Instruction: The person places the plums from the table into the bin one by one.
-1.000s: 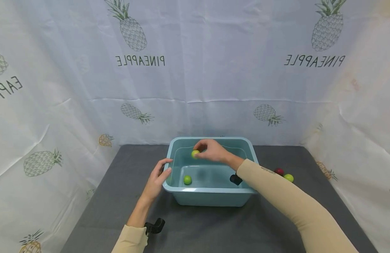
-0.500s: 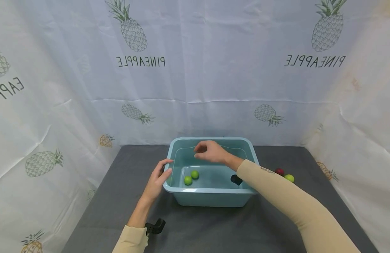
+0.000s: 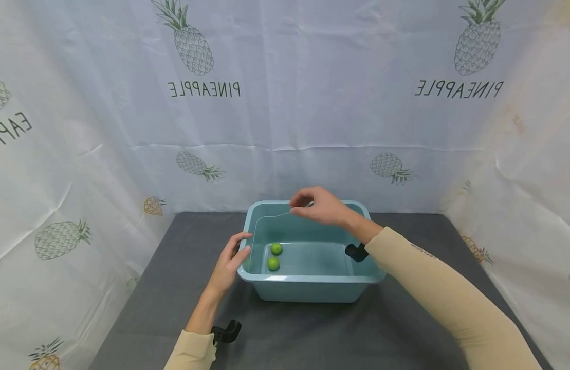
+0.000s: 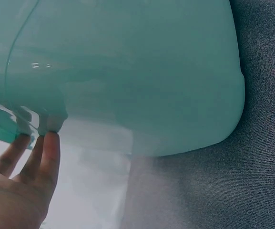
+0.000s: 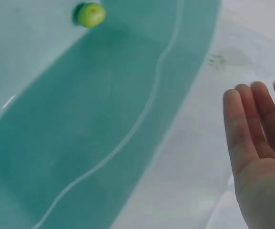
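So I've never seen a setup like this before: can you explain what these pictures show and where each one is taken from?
There is no machine here: a person works with two bare hands. The head picture comes from a camera worn on the head, looking forward and down. The other two come from cameras worn on the wrists, each looking at that hand's work.

A blue-green basin stands on a dark grey surface, with a pineapple-print sheet behind. In the basin, one green fruit lies toward the front left, with a second green fruit just behind it. The right wrist picture catches only one.

The left hand touches the basin's left rim. The right hand is in the air by the basin's far side, holding nothing.
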The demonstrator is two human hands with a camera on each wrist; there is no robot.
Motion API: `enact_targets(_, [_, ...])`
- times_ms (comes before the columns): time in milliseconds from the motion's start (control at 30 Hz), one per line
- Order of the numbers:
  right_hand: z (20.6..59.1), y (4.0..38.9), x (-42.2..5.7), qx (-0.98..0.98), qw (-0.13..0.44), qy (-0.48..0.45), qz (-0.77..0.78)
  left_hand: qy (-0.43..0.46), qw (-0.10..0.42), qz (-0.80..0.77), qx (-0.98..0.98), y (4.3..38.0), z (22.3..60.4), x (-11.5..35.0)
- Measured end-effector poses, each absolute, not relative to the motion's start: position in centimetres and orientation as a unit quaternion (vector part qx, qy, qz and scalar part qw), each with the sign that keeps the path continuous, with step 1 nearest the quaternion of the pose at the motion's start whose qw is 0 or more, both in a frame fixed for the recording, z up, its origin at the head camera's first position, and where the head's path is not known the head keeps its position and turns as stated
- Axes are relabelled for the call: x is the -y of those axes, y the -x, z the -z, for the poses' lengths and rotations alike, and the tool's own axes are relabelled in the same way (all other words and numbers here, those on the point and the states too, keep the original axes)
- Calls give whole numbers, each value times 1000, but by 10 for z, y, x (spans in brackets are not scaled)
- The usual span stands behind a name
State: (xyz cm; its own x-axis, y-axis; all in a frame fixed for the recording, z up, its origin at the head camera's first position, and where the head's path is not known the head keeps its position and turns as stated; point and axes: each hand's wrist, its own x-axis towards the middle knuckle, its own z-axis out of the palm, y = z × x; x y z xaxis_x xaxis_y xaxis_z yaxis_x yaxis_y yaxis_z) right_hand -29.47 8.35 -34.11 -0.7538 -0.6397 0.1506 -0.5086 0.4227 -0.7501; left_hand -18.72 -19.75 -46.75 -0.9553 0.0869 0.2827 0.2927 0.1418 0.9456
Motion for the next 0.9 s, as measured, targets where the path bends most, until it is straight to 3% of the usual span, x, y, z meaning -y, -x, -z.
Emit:
enact_targets(400, [309,272,-118,-831,28,336,442,118,74,643,753,188,467,197])
enact_targets(900, [303,244,-161,-835,-27,300,461,119,78,639,756,187,468,198])
